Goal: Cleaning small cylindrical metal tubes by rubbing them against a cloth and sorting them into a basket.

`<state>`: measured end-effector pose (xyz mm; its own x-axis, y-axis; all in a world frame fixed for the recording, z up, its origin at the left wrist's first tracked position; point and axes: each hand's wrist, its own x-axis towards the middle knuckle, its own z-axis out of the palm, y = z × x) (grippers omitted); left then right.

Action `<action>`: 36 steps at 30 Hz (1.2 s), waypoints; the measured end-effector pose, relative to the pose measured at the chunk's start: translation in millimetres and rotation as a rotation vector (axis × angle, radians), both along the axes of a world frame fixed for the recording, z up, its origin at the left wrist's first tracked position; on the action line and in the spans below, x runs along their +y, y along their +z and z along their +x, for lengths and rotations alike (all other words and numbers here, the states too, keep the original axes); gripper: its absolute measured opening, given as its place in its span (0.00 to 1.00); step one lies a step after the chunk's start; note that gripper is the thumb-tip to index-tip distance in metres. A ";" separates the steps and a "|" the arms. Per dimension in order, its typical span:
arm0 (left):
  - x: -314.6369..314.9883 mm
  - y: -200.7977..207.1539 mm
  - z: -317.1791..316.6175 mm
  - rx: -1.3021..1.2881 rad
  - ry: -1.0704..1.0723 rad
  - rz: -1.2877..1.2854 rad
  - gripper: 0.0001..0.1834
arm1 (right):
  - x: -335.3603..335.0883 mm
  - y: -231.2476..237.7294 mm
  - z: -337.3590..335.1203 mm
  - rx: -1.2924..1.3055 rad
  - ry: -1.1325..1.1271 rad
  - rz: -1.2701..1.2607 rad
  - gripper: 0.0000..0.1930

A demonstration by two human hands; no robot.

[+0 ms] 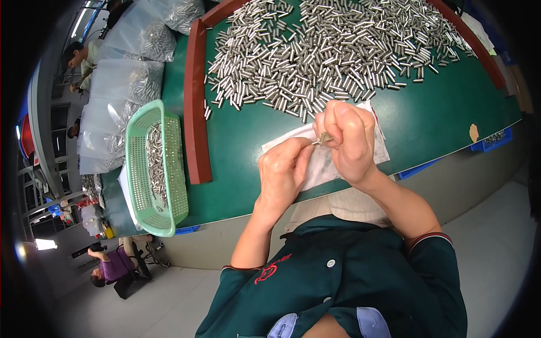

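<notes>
My left hand [282, 172] pinches a small shiny metal pin [316, 143] between thumb and fingertips. My right hand [352, 138] is closed like a fist around a small tan, folded-looking piece [325, 137], whose kind I cannot make out. The pin's far end meets this piece, and the two hands almost touch. Beneath them a white cloth or paper sheet [321, 169] with smudges lies at the near edge of the green table [248, 146]. Just beyond my hands spreads a large heap of short metal pins [338, 56].
Dark red rails [196, 107] border the heap. A light green basket [176, 208] holding more pins stands left of the rail, beside several clear plastic bags [121, 79] of pins. A blue tray [493, 141] sits at the right edge. A person [115, 267] sits at the far left.
</notes>
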<state>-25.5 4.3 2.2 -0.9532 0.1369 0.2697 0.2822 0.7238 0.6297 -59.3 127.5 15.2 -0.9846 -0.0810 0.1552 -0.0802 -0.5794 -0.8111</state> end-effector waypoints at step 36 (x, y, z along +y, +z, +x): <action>-45.1 9.1 -15.2 -0.690 -0.153 1.522 0.12 | 8.6 -7.4 -2.1 -0.067 0.079 -0.158 0.19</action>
<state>-40.7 -40.8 11.3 -0.9450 0.2588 -0.2001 -0.3218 -0.6261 0.7103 -61.3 136.1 7.8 -0.9847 -0.1380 0.1062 0.0216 -0.7021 -0.7117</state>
